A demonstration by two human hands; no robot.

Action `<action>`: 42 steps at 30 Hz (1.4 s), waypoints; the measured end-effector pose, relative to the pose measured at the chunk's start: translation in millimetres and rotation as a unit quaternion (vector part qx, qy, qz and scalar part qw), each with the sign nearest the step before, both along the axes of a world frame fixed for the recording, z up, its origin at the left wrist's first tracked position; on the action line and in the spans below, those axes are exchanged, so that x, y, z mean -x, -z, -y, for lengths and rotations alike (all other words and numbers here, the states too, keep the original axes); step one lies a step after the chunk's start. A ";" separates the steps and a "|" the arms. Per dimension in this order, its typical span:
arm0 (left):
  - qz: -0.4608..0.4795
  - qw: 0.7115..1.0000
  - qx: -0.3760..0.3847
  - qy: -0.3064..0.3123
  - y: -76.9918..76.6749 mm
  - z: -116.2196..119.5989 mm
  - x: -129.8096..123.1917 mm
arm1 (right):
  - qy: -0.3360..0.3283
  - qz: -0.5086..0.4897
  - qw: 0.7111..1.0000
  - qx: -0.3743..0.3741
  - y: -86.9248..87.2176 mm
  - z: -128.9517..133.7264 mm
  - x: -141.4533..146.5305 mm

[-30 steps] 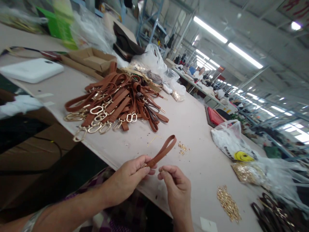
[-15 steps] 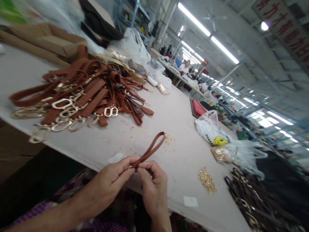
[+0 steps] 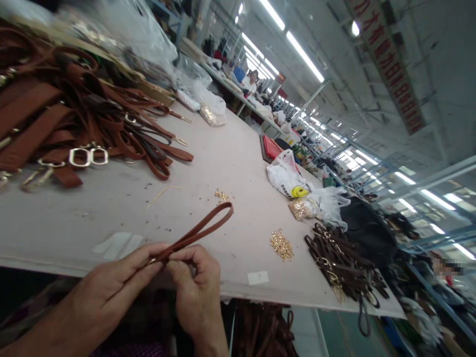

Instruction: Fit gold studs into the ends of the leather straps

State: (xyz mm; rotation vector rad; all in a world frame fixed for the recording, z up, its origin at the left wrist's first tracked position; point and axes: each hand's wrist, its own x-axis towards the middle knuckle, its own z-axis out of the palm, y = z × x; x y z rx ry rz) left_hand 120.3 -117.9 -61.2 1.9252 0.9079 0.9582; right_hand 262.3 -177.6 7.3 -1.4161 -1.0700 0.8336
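Observation:
A brown leather strap (image 3: 208,221), bent into a loop, sticks out from between my hands above the table's front edge. My left hand (image 3: 126,277) pinches its lower end, where a bit of gold metal shows at the fingertips. Close beside, my right hand (image 3: 197,282) grips the strap with thumb and forefinger. Beyond the loop's tip lies a small scatter of gold metal pieces (image 3: 222,195). Farther right is a larger heap of gold pieces (image 3: 281,245). What sits inside the pinched end is hidden by my fingers.
Brown straps with gold buckles (image 3: 85,124) are heaped on the left of the table (image 3: 230,158). Dark brown straps (image 3: 342,263) lie at the right end, near plastic bags (image 3: 286,176) and a black bag (image 3: 366,228). A person (image 3: 251,82) is far back.
The view has swung to the right, so things on the table appear farther left. Both hands keep the same grip on the looped strap.

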 end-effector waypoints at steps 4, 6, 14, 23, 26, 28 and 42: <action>-0.023 0.999 -0.029 -0.007 -1.1 1.7 -2.2 | 0.025 -0.003 1.000 -0.005 3.6 2.6 2.1; -0.029 0.998 -0.058 -0.018 5.2 2.2 -1.2 | 0.040 -0.005 0.999 -0.014 5.9 4.1 4.4; -0.022 0.999 0.002 0.037 -6.3 -1.7 0.9 | 0.019 -0.076 0.997 -0.019 11.9 5.0 1.5; 0.121 0.952 0.264 0.099 -64.1 8.3 -8.6 | -0.022 -0.036 0.999 0.002 15.5 5.5 -7.3; 0.120 0.955 0.250 0.105 -62.3 9.4 -6.5 | -0.038 -0.050 0.998 0.008 15.6 5.8 -6.9; 0.099 0.965 0.220 0.100 -59.6 9.8 -5.2 | -0.043 -0.053 0.998 0.014 15.5 5.8 -6.6; -0.024 0.997 -0.041 0.055 -1.1 -0.1 1.5 | 0.061 -0.094 0.993 -0.029 20.0 5.9 5.9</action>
